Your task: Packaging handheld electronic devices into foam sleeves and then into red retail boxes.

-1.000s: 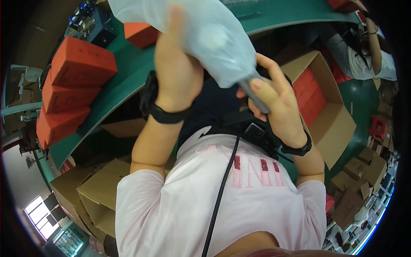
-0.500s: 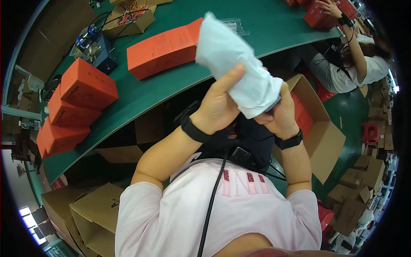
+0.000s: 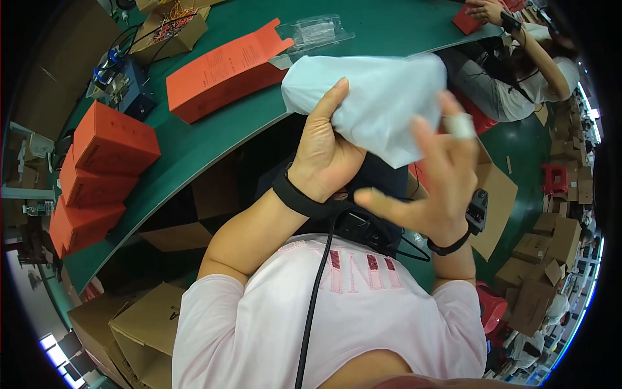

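Pale blue soft plastic pouch [image 3: 382,97], raised above the green counter [image 3: 214,139], looks light, limp and slippery; left hand [image 3: 324,152] fingers pinch its lower edge, right hand [image 3: 431,178] fingers spread wide, barely touching.

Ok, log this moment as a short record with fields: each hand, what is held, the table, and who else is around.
left hand: grips the pale plastic bag from below, thumb up along its side
right hand: open, fingers spread, beside the bag; contact unclear
table: green table with an open orange box, a clear plastic tray and stacked orange boxes
others: a co-worker at the table, upper right
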The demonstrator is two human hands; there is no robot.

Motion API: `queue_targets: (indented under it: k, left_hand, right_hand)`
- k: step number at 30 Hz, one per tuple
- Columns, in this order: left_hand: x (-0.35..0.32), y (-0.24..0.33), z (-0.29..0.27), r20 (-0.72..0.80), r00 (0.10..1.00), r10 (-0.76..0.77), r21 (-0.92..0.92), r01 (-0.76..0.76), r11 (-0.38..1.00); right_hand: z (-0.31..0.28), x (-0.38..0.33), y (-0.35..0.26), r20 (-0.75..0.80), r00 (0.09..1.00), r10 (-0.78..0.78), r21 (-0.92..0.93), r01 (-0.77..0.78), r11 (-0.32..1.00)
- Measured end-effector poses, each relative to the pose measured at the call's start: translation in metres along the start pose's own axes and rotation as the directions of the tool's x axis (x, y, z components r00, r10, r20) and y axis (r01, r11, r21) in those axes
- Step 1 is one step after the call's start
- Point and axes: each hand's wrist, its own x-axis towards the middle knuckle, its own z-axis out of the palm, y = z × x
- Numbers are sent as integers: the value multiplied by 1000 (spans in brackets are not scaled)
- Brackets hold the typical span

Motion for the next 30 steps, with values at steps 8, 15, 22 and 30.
queue_targets:
  k: [8,15,22,30]
  left_hand:
    - [-19,-14,-5,118,993,-22,444,-33,895]
    - [9,-22,-14,132,949,288,809,-271,522]
    - [32,14,3,574,740,352,809,-444,-386]
    - [59,152,6,519,811,271,454,7,-891]
  right_hand:
    - [28,-13,47,678,555,483,725,-612,-316]
    - [43,-18,24,464,782,416,817,-559,140]
    - [80,48,40,473,764,439,814,-569,114]
    - [79,150,166,475,872,117,506,-379,775]
